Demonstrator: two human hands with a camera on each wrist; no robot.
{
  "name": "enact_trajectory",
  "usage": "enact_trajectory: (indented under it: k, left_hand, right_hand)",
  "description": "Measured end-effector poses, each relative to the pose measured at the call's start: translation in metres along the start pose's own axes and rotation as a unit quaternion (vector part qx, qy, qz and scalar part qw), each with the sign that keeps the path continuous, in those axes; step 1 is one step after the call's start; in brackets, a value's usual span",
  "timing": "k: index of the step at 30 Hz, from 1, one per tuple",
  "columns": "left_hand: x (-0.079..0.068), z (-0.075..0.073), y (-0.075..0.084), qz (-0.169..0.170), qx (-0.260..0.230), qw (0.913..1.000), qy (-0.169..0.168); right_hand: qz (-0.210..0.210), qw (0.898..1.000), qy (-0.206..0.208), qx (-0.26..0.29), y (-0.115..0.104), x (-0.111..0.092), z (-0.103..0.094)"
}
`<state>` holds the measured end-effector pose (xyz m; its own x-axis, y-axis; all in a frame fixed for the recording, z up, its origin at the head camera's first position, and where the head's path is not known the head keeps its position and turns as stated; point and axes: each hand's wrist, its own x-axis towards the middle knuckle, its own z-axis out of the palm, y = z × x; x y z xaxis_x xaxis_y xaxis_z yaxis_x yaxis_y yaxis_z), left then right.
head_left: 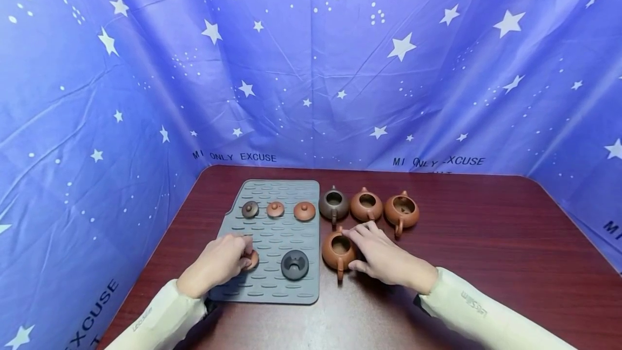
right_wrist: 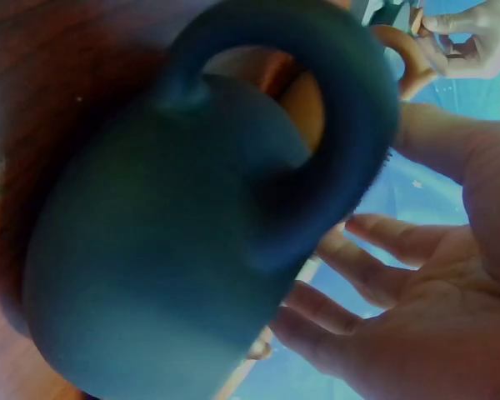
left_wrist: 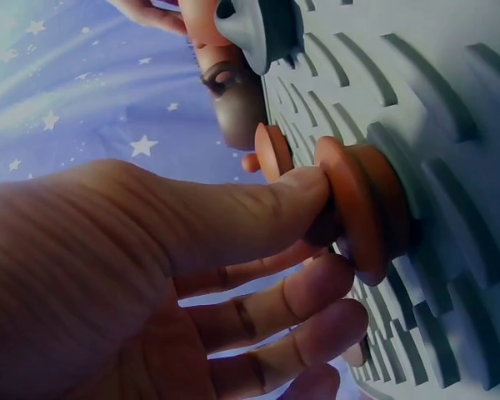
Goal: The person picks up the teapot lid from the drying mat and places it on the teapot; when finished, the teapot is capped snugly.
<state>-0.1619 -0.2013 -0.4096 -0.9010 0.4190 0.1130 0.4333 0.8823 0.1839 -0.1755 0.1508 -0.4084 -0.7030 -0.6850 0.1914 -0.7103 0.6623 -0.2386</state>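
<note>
My left hand (head_left: 218, 263) pinches a small orange-brown teapot lid (left_wrist: 354, 200) between thumb and fingers, low over the grey ridged mat (head_left: 264, 290). My right hand (head_left: 384, 255) is at the right side of an orange-brown lidless teapot (head_left: 335, 253). Its index fingertip lies at the rim near the spout, the thumb beside the handle, and the other fingers are spread. Close to the right wrist camera, a dark teapot (right_wrist: 150, 250) partly covers these fingertips; in the head view it is hidden by the right hand and forearm.
On the mat are a black lid (head_left: 295, 271), a dark brown lid (head_left: 250, 209) and two orange-brown lids (head_left: 304, 211). Behind my right hand, a dark brown teapot (head_left: 330, 212) and two orange-brown teapots (head_left: 393, 215) stand lidless. Starry blue cloth (head_left: 311, 69) surrounds the table.
</note>
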Motion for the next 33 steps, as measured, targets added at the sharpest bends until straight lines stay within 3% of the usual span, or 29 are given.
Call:
enact_trajectory:
  k: [6,10,21,26,33]
  left_hand:
    - [0.003,-0.004,0.003,0.024,0.002,0.9997,0.008]
    - [0.010,-0.008,0.011,0.053,-0.012,0.9977,0.041]
    - [0.055,-0.011,0.066,0.173,-0.036,0.9766,0.122]
    - [0.076,0.001,0.089,0.210,-0.044,0.9702,0.112]
    - [0.094,0.016,0.108,0.218,-0.019,0.9713,0.092]
  right_hand:
    - [0.019,1.000,0.002,-0.003,0.001,0.001,0.003]
    - [0.026,1.000,0.000,0.005,0.003,0.000,0.004]
    - [0.024,0.999,0.016,0.023,0.004,0.000,0.005]
    - [0.026,0.999,0.011,0.025,0.005,0.002,0.006]
    - [0.018,0.999,0.001,0.041,0.007,0.003,0.005]
